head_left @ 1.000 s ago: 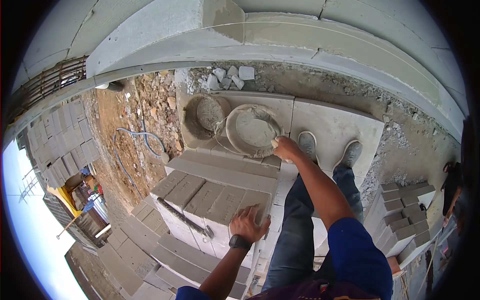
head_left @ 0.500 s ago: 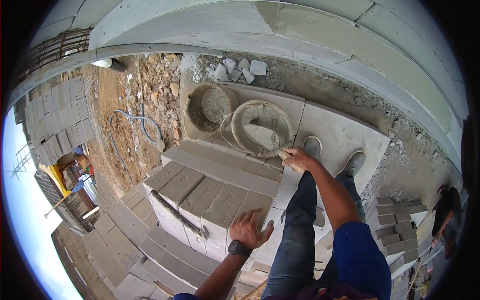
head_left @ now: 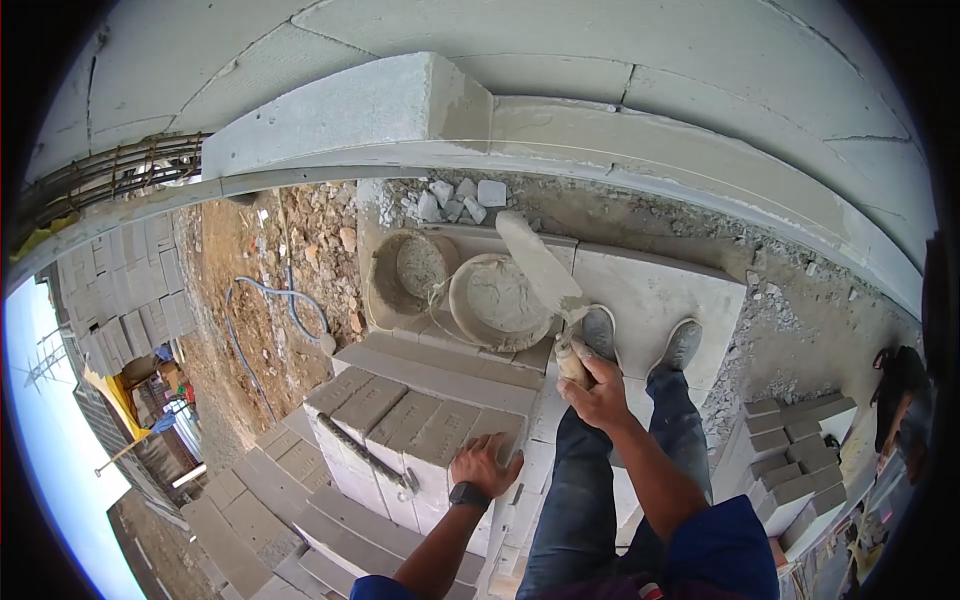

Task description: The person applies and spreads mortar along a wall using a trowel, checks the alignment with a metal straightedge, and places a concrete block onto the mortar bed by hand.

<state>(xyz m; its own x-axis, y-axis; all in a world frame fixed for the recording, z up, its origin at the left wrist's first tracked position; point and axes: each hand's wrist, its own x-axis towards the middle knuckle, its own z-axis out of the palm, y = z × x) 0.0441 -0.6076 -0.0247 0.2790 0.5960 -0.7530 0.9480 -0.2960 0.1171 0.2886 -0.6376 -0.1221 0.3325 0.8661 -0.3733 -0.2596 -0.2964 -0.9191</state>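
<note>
My right hand (head_left: 592, 385) is wrapped round the wooden handle of a trowel (head_left: 537, 262), whose long blade carries grey mortar and hangs over the right edge of a mortar bucket (head_left: 503, 300). A second bucket (head_left: 418, 268) with mortar stands just left of it. Fingers spread, my left hand (head_left: 484, 465) rests on the near right corner of a stack of grey blocks (head_left: 408, 425) and holds nothing. A hammer-like tool (head_left: 362, 448) lies along the front edge of that stack.
A block wall (head_left: 640, 140) with a thin string runs across the top. Both feet stand on a pale slab (head_left: 655, 300). More blocks (head_left: 800, 465) are stacked at right, near a person in dark clothes (head_left: 900, 400). A blue hose (head_left: 290, 293) lies on rubble at left.
The trowel has come up out of the right bucket with mortar on its blade. My left hand stays on the blocks. The view has tilted up towards the wall.
</note>
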